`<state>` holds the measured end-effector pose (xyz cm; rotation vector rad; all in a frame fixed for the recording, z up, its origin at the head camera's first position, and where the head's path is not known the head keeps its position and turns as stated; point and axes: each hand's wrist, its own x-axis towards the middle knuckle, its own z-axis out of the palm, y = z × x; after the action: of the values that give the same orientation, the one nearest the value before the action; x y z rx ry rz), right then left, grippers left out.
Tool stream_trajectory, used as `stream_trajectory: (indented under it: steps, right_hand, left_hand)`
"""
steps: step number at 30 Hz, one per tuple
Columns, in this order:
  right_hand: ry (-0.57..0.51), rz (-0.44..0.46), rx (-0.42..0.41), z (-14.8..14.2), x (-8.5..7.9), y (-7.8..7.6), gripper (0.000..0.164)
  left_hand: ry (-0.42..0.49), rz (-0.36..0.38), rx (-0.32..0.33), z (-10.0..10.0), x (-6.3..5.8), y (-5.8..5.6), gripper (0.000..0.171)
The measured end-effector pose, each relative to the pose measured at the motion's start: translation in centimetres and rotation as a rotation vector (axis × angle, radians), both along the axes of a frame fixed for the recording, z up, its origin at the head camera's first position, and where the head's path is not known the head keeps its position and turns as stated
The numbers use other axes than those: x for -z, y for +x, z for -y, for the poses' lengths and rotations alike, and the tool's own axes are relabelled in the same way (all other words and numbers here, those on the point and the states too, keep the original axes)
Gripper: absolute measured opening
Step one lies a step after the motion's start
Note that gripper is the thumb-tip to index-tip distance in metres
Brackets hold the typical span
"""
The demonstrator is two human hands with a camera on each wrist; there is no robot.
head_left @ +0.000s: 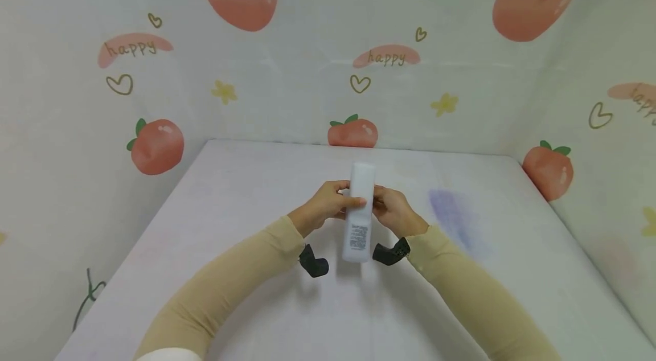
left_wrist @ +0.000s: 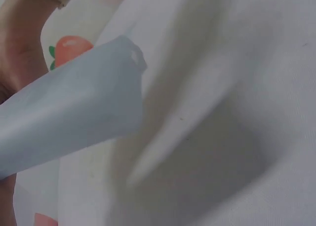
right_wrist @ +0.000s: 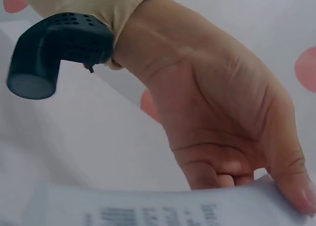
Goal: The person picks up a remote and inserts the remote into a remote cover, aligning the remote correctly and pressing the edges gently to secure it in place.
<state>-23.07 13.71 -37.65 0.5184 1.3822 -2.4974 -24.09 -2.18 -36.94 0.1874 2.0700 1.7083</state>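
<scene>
A long white container [head_left: 361,216] with rounded edges is held upright in front of me, a block of small dark print on its lower face. My left hand [head_left: 324,202] grips it from the left, thumb laid across the front and fingers behind. On the other side, my right hand [head_left: 396,212] holds its right edge. In the right wrist view, the right thumb lies on one end of the visible edge and the curled fingers go behind the container [right_wrist: 158,208]. The left wrist view shows its plain smooth end [left_wrist: 98,95] over the table, casting a shadow.
A white-covered table [head_left: 266,179] stretches under both arms, with a faint purple smudge on its right side. Patterned curtain walls [head_left: 302,65] with fruit and hearts stand behind it and at both sides. Black wrist-camera mounts [head_left: 392,253] jut inward from the sleeves.
</scene>
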Motion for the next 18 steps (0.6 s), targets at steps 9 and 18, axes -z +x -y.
stream_trajectory:
  steps: [9, 18]
  right_hand:
    - [0.175, -0.138, -0.11, 0.3, 0.0, 1.7, 0.03]
    - [0.345, -0.22, -0.27, -0.6, -0.5, 2.0, 0.05]
  left_hand:
    - [0.056, -0.008, -0.087, 0.6, -0.1, -0.3, 0.044]
    - [0.063, -0.025, -0.063, 0.3, 0.2, 0.1, 0.053]
